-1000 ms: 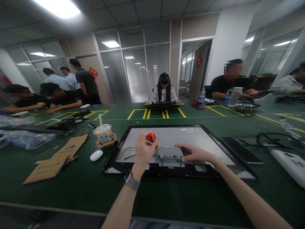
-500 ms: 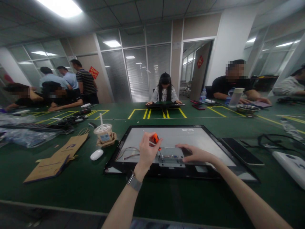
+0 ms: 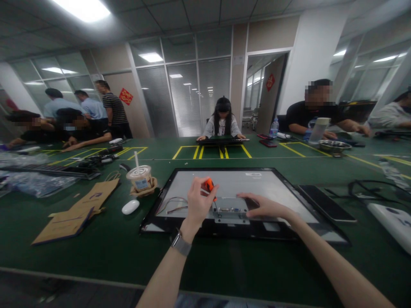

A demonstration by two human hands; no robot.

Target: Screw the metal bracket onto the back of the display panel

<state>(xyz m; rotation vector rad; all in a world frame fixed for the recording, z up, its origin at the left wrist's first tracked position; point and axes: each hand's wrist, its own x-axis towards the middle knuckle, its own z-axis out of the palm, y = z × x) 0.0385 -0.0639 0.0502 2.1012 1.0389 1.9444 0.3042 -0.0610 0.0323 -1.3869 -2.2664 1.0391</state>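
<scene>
In the head view, my left hand (image 3: 198,203) is closed round the orange-and-black handle of a screwdriver (image 3: 209,185). Its thin shaft points down to the left end of a metal bracket (image 3: 231,216) with connector ports; the exact tip contact is too small to make out. My right hand (image 3: 265,206) lies at the bracket's right end, thumb and fingers apart, with a dark gap between them. Under both hands a display panel (image 3: 189,182) with a grey back and black frame lies flat. Thin wires (image 3: 173,205) run across its left side.
Left of the panel are a white mouse (image 3: 130,207), a drink cup with straw (image 3: 139,177) and a brown paper bag (image 3: 77,209). A black phone-like slab (image 3: 326,203), dark cables (image 3: 366,188) and a white device (image 3: 390,222) lie right. Several people sit or stand around the table.
My hands, the screwdriver and the panel look almost unmoved. At the far right, a person's arm has shifted outward.
</scene>
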